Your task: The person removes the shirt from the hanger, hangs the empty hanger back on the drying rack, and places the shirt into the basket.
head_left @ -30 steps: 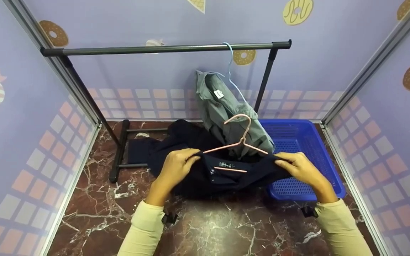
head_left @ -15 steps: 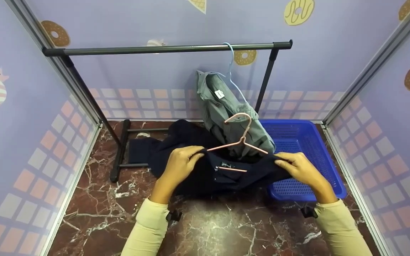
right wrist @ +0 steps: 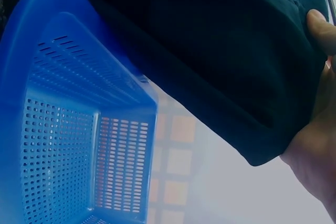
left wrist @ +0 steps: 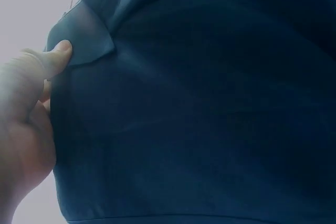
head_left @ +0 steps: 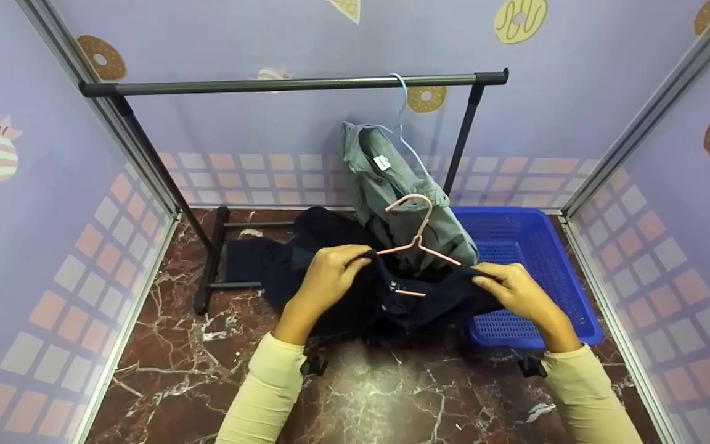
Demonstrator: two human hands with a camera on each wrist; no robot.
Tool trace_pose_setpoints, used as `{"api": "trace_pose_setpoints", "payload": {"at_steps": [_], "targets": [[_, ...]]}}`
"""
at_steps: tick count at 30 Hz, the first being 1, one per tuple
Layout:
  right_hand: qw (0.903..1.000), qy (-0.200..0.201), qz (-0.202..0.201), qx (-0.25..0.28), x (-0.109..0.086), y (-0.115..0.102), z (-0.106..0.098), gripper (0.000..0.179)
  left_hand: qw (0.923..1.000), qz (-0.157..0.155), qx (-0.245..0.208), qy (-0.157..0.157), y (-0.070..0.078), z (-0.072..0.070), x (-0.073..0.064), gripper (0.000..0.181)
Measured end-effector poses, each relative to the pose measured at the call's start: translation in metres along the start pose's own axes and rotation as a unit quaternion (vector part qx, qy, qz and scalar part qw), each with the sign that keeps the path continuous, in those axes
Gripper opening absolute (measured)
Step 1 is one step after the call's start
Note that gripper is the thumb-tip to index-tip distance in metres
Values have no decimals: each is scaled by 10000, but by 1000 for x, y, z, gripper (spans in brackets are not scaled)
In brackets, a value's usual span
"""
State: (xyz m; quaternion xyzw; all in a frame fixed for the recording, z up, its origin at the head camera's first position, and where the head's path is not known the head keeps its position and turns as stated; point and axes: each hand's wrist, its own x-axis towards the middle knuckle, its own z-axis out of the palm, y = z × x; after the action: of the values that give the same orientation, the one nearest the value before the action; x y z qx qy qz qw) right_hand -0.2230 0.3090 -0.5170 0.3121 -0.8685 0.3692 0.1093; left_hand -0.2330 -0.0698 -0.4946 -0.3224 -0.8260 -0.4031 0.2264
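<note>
A navy collared shirt (head_left: pixel 355 302) with white buttons is held up by both hands in the head view. My left hand (head_left: pixel 330 277) pinches it at the left of the neckline; the left wrist view shows the thumb on the collar (left wrist: pixel 81 38). My right hand (head_left: pixel 515 293) grips the cloth at the right shoulder, with the thumb on top in the right wrist view. A pink hanger (head_left: pixel 417 240) sits in the shirt, its hook and upper arms above the neckline. Part of its lower bar shows in the neck opening; the arm ends are hidden by cloth and hands.
Behind stands a dark metal clothes rack (head_left: pixel 238 86). From its rail a grey-green garment (head_left: pixel 386 185) hangs tilted on a light blue hanger (head_left: pixel 402 111). A blue perforated basket (head_left: pixel 552 265) stands on the marbled floor (head_left: pixel 379 394) at the right, partly behind the shirt.
My left hand has moved right and slightly up along the neckline, closer to the hanger's neck, and the neck opening is narrower. My right hand has barely moved.
</note>
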Motion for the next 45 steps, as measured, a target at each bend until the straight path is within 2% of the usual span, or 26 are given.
{"api": "trace_pose_setpoints", "payload": {"at_steps": [8,15,24,33,39,45], "targets": [[9999,-121,43,-57,3,-3,4,20,9998,108,-146,-98,8,10,12,18],[9999,-120,7,-20,5,-7,7,20,9995,110,-292,-32,14,17,20,16],[9999,-75,-84,-29,6,-9,14,20,9998,152,-137,10,21,24,25,20],[9977,-140,131,-651,8,-19,8,20,9996,220,-146,42,22,20,24,20],[9950,126,-97,-988,10,-29,8,23,9992,260,-281,147,24,14,24,18],[9865,654,-716,-1316,15,-34,16,26,9991,308,-251,131,24,13,24,17]]}}
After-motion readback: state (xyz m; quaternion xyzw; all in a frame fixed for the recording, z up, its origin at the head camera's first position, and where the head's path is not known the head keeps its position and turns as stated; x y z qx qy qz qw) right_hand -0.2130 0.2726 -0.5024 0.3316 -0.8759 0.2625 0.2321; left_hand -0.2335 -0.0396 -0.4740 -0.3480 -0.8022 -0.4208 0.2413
